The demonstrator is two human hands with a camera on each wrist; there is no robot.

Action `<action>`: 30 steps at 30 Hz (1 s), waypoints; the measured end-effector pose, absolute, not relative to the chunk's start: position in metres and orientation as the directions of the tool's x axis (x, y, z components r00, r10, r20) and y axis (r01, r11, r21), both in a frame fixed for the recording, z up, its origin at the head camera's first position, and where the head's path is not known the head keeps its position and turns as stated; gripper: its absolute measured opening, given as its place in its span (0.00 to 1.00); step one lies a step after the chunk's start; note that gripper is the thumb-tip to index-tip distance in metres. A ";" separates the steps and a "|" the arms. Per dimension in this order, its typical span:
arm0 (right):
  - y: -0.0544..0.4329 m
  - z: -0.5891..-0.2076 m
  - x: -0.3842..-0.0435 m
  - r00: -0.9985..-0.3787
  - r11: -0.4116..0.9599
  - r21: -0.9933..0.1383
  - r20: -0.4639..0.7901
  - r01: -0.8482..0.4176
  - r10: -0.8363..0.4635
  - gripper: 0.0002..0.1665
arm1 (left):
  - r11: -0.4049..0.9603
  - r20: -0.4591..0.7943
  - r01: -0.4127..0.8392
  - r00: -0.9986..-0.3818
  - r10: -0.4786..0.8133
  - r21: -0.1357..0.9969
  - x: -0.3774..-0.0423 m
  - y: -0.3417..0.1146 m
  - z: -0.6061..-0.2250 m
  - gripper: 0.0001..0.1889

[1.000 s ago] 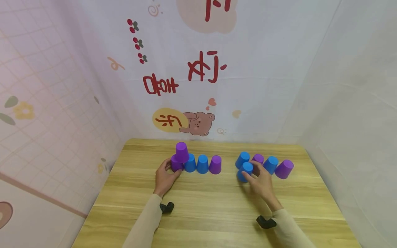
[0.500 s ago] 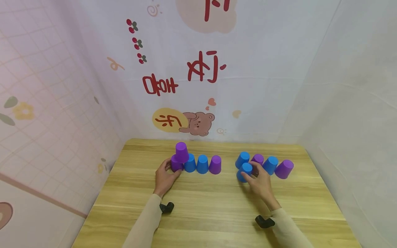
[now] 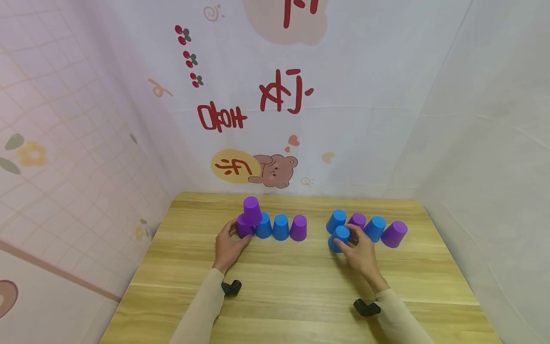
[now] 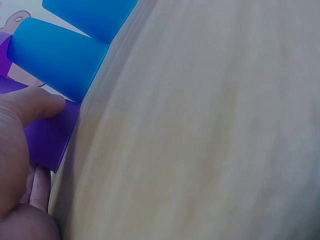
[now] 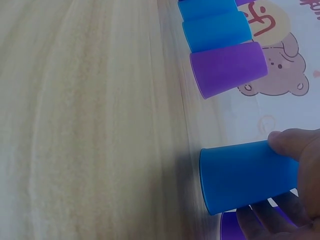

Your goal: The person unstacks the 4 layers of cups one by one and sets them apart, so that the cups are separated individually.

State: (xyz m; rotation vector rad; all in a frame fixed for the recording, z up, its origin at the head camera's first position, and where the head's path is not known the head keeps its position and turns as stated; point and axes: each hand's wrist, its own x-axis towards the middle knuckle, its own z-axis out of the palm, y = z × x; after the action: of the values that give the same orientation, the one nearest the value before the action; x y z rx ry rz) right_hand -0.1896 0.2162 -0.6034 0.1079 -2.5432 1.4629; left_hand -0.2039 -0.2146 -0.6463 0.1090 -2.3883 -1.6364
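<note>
At the left end of the left row, my left hand [image 3: 228, 247] grips an upside-down purple cup [image 3: 246, 230], thumb on its near side in the left wrist view. A second purple cup [image 3: 251, 210] stands higher, over the gripped cup and the blue cup [image 3: 263, 227] beside it. Another blue cup [image 3: 281, 227] and a purple cup [image 3: 298, 228] continue that row. My right hand [image 3: 362, 252] holds a blue cup [image 5: 245, 175] between thumb and fingers, bottom up, in front of the right row. Its shadow shows on the wood in the right wrist view.
The right row has a blue cup [image 3: 336, 221], a partly hidden purple cup [image 3: 357, 220], a blue cup [image 3: 376, 229] and a purple cup [image 3: 394, 234]. All stand on a wooden table [image 3: 292, 291]. A printed cloth [image 3: 365, 143] hangs behind it.
</note>
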 end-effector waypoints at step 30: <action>0.218 -0.601 -0.186 -0.973 0.505 -0.836 0.230 -0.215 -0.033 0.64 | 0.386 0.154 0.061 -0.964 -0.216 0.921 -0.203 -0.212 -0.644 0.38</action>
State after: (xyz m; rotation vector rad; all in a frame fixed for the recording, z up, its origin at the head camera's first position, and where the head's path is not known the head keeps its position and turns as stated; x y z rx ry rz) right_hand -0.1860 0.2177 -0.6006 0.2137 -2.5611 1.4618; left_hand -0.2034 -0.2117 -0.6441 0.1375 -2.3972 -1.6085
